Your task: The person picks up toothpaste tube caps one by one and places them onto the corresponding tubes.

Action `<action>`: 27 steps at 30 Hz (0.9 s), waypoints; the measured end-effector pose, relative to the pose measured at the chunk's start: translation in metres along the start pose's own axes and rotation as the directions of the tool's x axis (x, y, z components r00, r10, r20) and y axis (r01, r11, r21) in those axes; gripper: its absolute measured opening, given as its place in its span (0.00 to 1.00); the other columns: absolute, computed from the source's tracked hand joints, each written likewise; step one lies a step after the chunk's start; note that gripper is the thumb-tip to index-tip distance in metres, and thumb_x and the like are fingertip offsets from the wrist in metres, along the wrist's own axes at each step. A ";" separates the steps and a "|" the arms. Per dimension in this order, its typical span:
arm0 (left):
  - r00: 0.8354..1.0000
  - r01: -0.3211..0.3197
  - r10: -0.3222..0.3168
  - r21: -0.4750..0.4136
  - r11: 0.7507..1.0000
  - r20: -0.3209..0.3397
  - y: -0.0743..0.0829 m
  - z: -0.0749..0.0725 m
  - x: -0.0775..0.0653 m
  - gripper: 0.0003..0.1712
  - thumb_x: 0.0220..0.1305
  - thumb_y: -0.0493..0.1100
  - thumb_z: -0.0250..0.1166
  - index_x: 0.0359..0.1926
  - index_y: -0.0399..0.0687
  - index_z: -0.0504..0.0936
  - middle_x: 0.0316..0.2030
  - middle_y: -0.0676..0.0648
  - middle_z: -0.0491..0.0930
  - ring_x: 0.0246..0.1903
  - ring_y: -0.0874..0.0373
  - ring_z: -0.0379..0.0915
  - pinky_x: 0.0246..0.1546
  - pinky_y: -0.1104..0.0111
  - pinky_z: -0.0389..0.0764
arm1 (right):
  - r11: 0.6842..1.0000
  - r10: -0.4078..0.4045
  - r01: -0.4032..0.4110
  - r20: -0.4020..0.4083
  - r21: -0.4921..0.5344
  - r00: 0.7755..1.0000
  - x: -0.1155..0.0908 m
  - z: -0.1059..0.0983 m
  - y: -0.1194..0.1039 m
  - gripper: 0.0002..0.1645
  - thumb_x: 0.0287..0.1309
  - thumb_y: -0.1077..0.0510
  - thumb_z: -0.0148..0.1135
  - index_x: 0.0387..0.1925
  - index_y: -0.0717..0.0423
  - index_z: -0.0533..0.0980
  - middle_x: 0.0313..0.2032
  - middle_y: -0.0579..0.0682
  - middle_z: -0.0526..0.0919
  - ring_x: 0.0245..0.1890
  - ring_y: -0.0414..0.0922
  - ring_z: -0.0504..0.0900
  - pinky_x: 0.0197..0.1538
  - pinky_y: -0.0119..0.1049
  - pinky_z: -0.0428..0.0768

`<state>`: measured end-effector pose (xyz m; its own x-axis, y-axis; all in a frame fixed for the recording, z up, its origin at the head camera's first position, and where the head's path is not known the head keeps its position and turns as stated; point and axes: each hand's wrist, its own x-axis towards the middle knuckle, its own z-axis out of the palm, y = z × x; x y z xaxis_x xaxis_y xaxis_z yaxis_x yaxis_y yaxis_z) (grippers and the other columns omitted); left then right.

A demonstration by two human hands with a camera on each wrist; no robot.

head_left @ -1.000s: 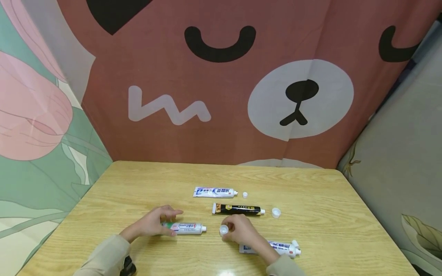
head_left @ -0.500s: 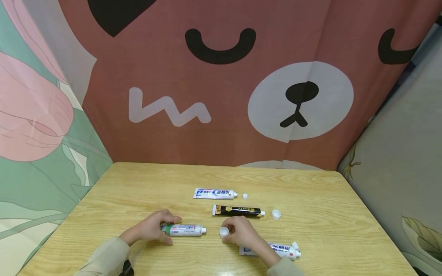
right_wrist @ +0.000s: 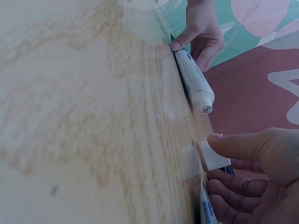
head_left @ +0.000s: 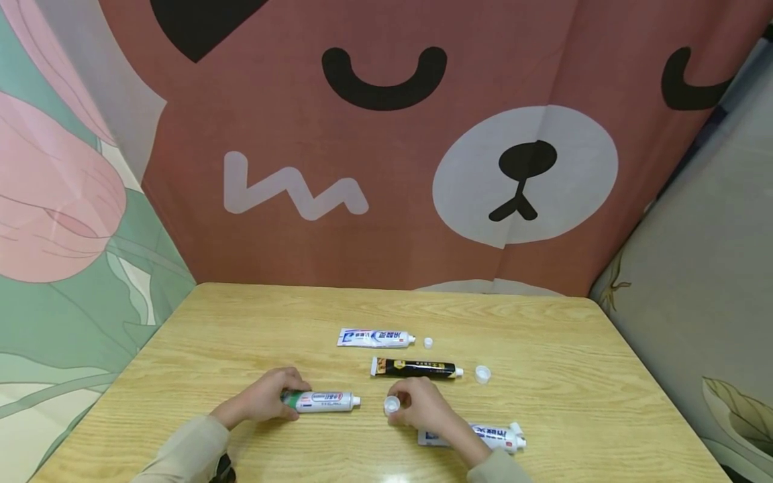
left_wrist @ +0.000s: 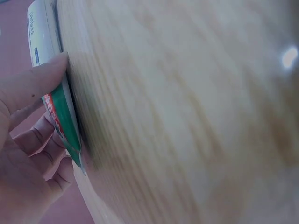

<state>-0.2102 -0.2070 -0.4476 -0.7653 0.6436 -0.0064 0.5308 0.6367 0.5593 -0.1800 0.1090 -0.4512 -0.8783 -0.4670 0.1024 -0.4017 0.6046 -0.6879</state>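
Note:
My left hand (head_left: 266, 396) grips a white and green toothpaste tube (head_left: 326, 402) near its tail. In the left wrist view the thumb (left_wrist: 51, 72) lies across the tube, with the fingers on its far side. The tube's bare nozzle points right, toward my right hand (head_left: 423, 404). That hand pinches a white cap (head_left: 391, 404) between thumb and fingers, its hollow side facing the nozzle. A short gap separates the cap (right_wrist: 216, 156) from the nozzle in the right wrist view. Partly behind my right forearm lies a white and blue toothpaste tube (head_left: 495, 435) with a white cap at its end.
Farther back on the wooden table (head_left: 253, 322) lies a black toothpaste tube (head_left: 423, 368), uncapped, with a white cap (head_left: 482, 373) to its right. Behind it are another white and blue tube (head_left: 374, 337) and a small cap (head_left: 428, 343). A printed curtain (head_left: 386, 255) stands behind the table.
My left fingers have drawn in around the tube's tail, the thumb sliding a little left. The right hand and cap have stayed in place.

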 end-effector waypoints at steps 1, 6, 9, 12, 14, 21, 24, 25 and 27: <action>1.000 -0.004 0.004 0.004 1.000 -0.003 0.000 0.000 0.000 0.23 0.41 0.40 0.73 0.43 0.41 0.82 0.35 0.58 0.75 0.35 0.63 0.69 0.37 0.70 0.69 | 1.000 -0.002 0.002 0.000 0.001 1.000 0.000 0.000 0.000 0.15 0.33 0.61 0.74 0.30 0.56 0.80 0.21 0.40 0.75 0.20 0.33 0.67 0.26 0.27 0.68; 1.000 -0.005 0.005 0.000 1.000 -0.007 -0.001 0.001 0.000 0.20 0.43 0.40 0.73 0.41 0.43 0.82 0.34 0.59 0.74 0.34 0.65 0.68 0.37 0.70 0.70 | 0.999 -0.053 0.053 -0.023 -0.003 0.998 -0.001 0.000 0.002 0.15 0.34 0.62 0.73 0.29 0.58 0.79 0.21 0.39 0.74 0.20 0.32 0.67 0.24 0.27 0.68; 1.000 -0.017 0.017 -0.010 1.000 -0.003 -0.001 0.001 -0.001 0.18 0.45 0.41 0.72 0.40 0.43 0.81 0.36 0.58 0.73 0.35 0.64 0.68 0.38 0.69 0.70 | 0.998 -0.057 0.058 -0.026 0.011 0.998 -0.001 -0.001 0.003 0.15 0.35 0.61 0.73 0.30 0.57 0.79 0.22 0.38 0.75 0.20 0.32 0.67 0.24 0.28 0.68; 1.000 -0.029 0.030 -0.032 0.999 0.007 -0.002 0.000 -0.002 0.18 0.47 0.42 0.71 0.41 0.45 0.79 0.37 0.57 0.73 0.36 0.64 0.68 0.39 0.69 0.70 | 0.999 -0.019 0.020 -0.015 0.033 1.000 -0.002 -0.002 0.003 0.16 0.36 0.61 0.73 0.31 0.57 0.78 0.24 0.39 0.76 0.22 0.33 0.70 0.27 0.28 0.70; 0.999 -0.040 0.040 -0.051 0.998 0.013 -0.003 0.000 -0.002 0.17 0.49 0.43 0.70 0.42 0.45 0.78 0.37 0.56 0.73 0.37 0.64 0.67 0.39 0.69 0.70 | 0.999 0.009 -0.008 -0.009 0.043 1.000 -0.002 -0.003 0.002 0.16 0.36 0.62 0.72 0.32 0.57 0.77 0.25 0.40 0.77 0.24 0.34 0.71 0.29 0.29 0.71; 0.999 -0.026 0.028 -0.096 0.995 0.023 -0.006 -0.001 -0.001 0.17 0.51 0.44 0.69 0.42 0.48 0.77 0.38 0.57 0.73 0.37 0.64 0.68 0.39 0.69 0.70 | 0.999 0.006 -0.006 0.000 0.051 1.000 -0.002 -0.006 0.001 0.15 0.38 0.63 0.72 0.32 0.56 0.77 0.27 0.43 0.78 0.25 0.35 0.73 0.31 0.28 0.72; 1.000 -0.019 0.021 -0.104 0.994 0.019 -0.004 -0.003 -0.002 0.16 0.51 0.45 0.69 0.42 0.49 0.77 0.38 0.57 0.73 0.37 0.64 0.68 0.39 0.69 0.70 | 0.998 -0.004 0.004 -0.003 0.068 1.000 -0.002 -0.007 0.002 0.15 0.39 0.62 0.72 0.33 0.57 0.77 0.28 0.45 0.79 0.25 0.35 0.73 0.30 0.29 0.73; 1.000 -0.017 0.019 -0.106 0.994 0.017 -0.003 -0.003 -0.003 0.16 0.51 0.45 0.68 0.42 0.49 0.77 0.38 0.57 0.73 0.38 0.64 0.68 0.40 0.69 0.69 | 0.997 -0.006 0.007 -0.006 0.072 1.000 -0.003 -0.007 0.003 0.16 0.39 0.62 0.72 0.34 0.58 0.78 0.29 0.45 0.79 0.25 0.35 0.73 0.30 0.29 0.73; 1.000 -0.018 0.020 -0.108 0.994 0.010 -0.003 -0.005 -0.003 0.16 0.52 0.45 0.68 0.43 0.49 0.77 0.39 0.57 0.73 0.38 0.64 0.68 0.40 0.69 0.69 | 0.997 -0.004 0.005 -0.010 0.079 1.000 -0.003 -0.007 0.003 0.17 0.39 0.61 0.72 0.35 0.59 0.78 0.28 0.45 0.79 0.24 0.35 0.73 0.29 0.28 0.73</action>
<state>-0.2109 -0.2125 -0.4453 -0.7512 0.6600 -0.0034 0.5024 0.5751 0.6457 -0.1799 0.1170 -0.4482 -0.8794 -0.4625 0.1124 -0.3838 0.5493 -0.7423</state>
